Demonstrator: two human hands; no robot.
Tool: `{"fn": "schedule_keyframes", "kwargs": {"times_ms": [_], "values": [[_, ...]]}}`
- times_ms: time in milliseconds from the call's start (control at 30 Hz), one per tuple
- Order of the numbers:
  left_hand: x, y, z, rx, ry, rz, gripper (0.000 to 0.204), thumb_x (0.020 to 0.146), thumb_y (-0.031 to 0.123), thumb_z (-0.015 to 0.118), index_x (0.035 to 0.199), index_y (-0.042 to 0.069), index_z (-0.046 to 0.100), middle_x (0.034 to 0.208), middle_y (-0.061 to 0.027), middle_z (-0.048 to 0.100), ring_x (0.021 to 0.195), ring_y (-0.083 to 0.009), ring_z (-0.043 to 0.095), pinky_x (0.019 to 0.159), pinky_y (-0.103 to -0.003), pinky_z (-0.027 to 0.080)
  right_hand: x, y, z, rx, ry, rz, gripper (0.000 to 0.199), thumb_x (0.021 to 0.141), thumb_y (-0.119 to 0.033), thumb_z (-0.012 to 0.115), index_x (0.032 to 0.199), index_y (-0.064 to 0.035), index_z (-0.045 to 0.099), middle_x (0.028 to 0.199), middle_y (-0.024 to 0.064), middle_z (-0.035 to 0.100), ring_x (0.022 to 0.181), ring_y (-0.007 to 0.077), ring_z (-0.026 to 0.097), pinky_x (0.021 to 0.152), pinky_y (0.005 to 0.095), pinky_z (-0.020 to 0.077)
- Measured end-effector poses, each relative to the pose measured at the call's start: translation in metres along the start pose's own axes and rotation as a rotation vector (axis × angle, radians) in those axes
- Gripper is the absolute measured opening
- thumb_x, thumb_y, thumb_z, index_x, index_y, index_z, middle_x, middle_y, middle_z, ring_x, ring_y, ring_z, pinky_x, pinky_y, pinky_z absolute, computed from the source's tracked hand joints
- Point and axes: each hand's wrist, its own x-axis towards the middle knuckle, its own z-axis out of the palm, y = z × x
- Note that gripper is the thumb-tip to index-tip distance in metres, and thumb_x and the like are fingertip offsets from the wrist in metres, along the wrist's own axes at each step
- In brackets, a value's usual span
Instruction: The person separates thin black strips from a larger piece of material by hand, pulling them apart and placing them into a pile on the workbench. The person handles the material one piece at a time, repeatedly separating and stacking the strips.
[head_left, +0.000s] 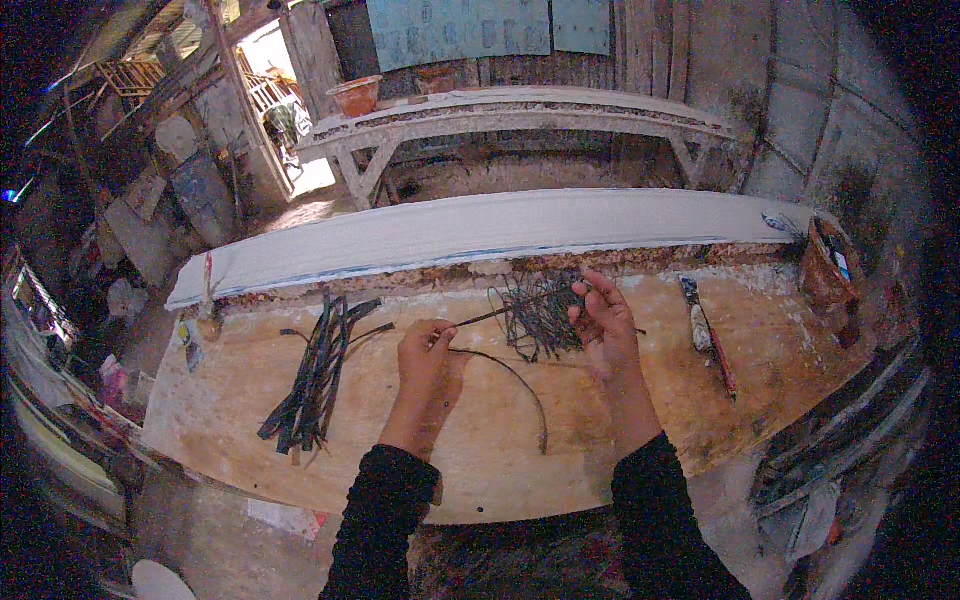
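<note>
Between thumb and fingertips, my left hand [424, 365] pinches a thin dark strip [482, 318]. One end of it runs toward my right hand [612, 330], over a tangled heap of thin dark strips [540, 325]. The other end [525, 385] curves down onto the wooden board [500, 470]. My right hand is raised at the heap's right edge, its fingers bent and seemingly closed on the strip's far end; the exact grip is hard to make out. Left of my left hand lies a loose bundle of wider flat black strips [315, 375].
Right of the heap lies a slim tool with a red handle [722, 365]. A brown container [830, 265] stands at the board's right end. Along the far side runs a long white surface [500, 220]. Behind it, a bench [520, 115] carries a terracotta pot [357, 95].
</note>
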Motion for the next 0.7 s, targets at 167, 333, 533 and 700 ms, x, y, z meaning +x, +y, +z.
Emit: {"fn": "schedule_keyframes", "kwargs": {"times_ms": [167,333,533,700], "values": [[0.004,-0.018,-0.008,0.054,0.005,0.045,0.010,0.076,0.007,0.065,0.082,0.000,0.065,0.082,-0.0060,0.057,0.075,-0.0145,0.054,0.066,-0.028,0.045,0.001,0.002,0.003,0.056,-0.092,-0.010,0.040,0.082,-0.012,0.062,0.120,-0.0083,0.048,0.098,0.0050,0.060,0.073,0.0139,0.060,0.063,0.0245,0.0515],[-0.012,0.020,0.006,-0.313,-0.047,-0.319,0.012,0.079,0.008,0.063,0.087,-0.001,0.062,0.078,-0.0070,0.058,0.066,-0.0159,0.056,0.059,-0.029,0.047,-0.007,0.017,0.013,-0.201,-0.011,0.247,0.035,0.082,-0.014,0.062,0.115,-0.0088,0.050,0.092,0.0047,0.061,0.072,0.0141,0.060,0.062,0.0239,0.0490],[-0.042,0.071,0.029,-0.740,-0.245,-0.563,0.005,0.087,0.006,0.050,0.088,0.002,0.053,0.073,-0.0042,0.053,0.055,-0.0107,0.050,0.047,-0.024,0.044,-0.018,0.042,0.022,-0.458,-0.117,0.485,0.018,0.083,-0.016,0.061,0.098,-0.0069,0.056,0.079,0.0004,0.061,0.067,0.0095,0.056,0.057,0.0215,0.0443],[-0.045,0.069,0.025,-0.800,-0.339,-0.603,0.008,0.084,0.003,0.054,0.090,0.000,0.058,0.077,-0.0069,0.059,0.070,-0.0168,0.059,0.058,-0.033,0.048,-0.024,0.044,0.030,-0.633,-0.126,0.450,0.011,0.083,-0.017,0.061,0.086,-0.0065,0.058,0.074,-0.0022,0.057,0.059,0.0056,0.050,0.047,0.0212,0.0370]]}}
